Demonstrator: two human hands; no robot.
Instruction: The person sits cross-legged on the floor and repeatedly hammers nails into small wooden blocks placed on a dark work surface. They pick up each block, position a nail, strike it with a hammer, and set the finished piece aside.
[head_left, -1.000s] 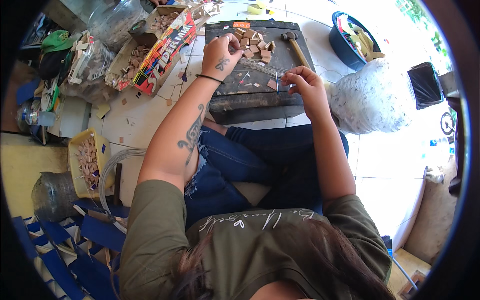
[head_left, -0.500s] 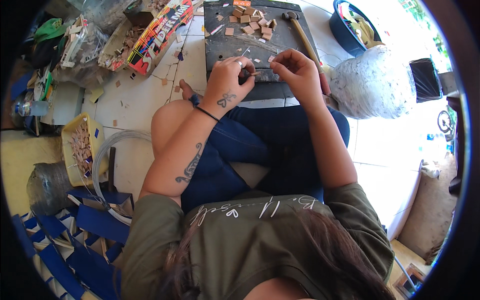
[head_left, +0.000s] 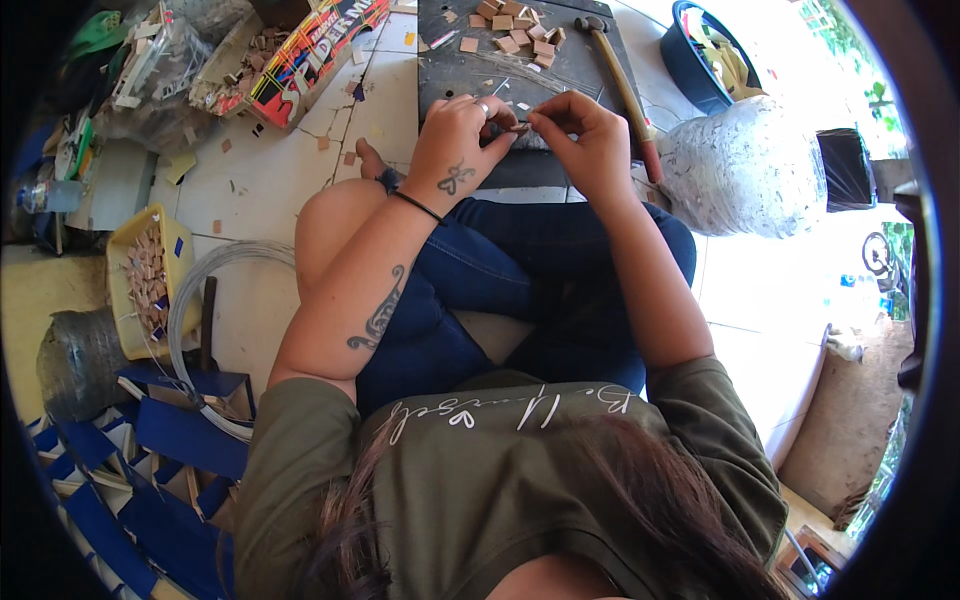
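Note:
I sit cross-legged in blue jeans on a tiled floor. My left hand [head_left: 458, 140] and my right hand [head_left: 588, 140] meet just above the near edge of a dark work board [head_left: 470, 75]. Both pinch a small brown piece [head_left: 520, 127] between their fingertips; a thin wire seems to run from it, but it is too fine to be sure. Several small brown square tiles [head_left: 515, 30] lie at the far end of the board. A black band circles my left wrist.
A wooden-handled hammer [head_left: 618, 75] lies on the board's right side. Beyond it are a dark blue bowl [head_left: 690, 65] and a grey sack [head_left: 750, 170]. On the left are a yellow basket of wood pieces [head_left: 125, 250], a wire coil [head_left: 195, 300], a colourful box [head_left: 310, 50] and blue offcuts [head_left: 150, 480].
My left hand has drawn back from the tiles at the far end of the board. Both hands have come together at the board's near edge, pinching the small piece.

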